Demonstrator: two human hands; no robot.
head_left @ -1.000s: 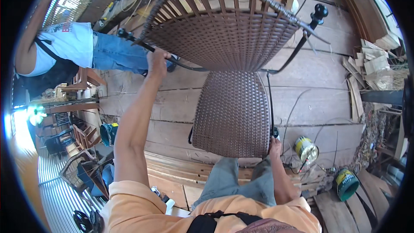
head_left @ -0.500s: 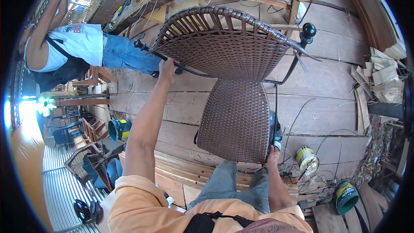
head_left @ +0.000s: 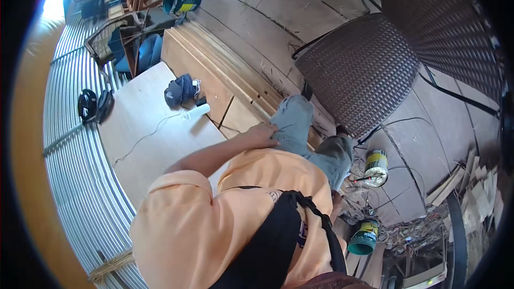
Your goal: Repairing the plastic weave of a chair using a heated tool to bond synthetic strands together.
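My left hand point(head_left: 262, 135) is at my left hip, touching the grey trousers point(head_left: 292, 123); its fingertips are hidden, so its grip is unclear. Low beside my right thigh, a small part of my right hand or forearm point(head_left: 336, 203) shows behind the orange shirt, and its fingers are out of sight. A brown woven chair stands just beyond my legs, its seat point(head_left: 356, 69) towards me and its backrest point(head_left: 450, 27) at the upper right. Neither hand is seen touching the chair.
A pale board point(head_left: 139, 128) at left bears a dark cap point(head_left: 179, 92) and a white cylinder point(head_left: 197, 111). Stacked planks point(head_left: 225, 59) run beside my legs. Paint cans stand at right point(head_left: 376, 167), below it point(head_left: 364, 238) and at the far left point(head_left: 182, 0). Wood scraps point(head_left: 476, 192) lie at right.
My view has swung left and down, so the chair now appears farther right. My left hand has left the chair's frame for my hip; my right hand no longer shows at the seat's edge.
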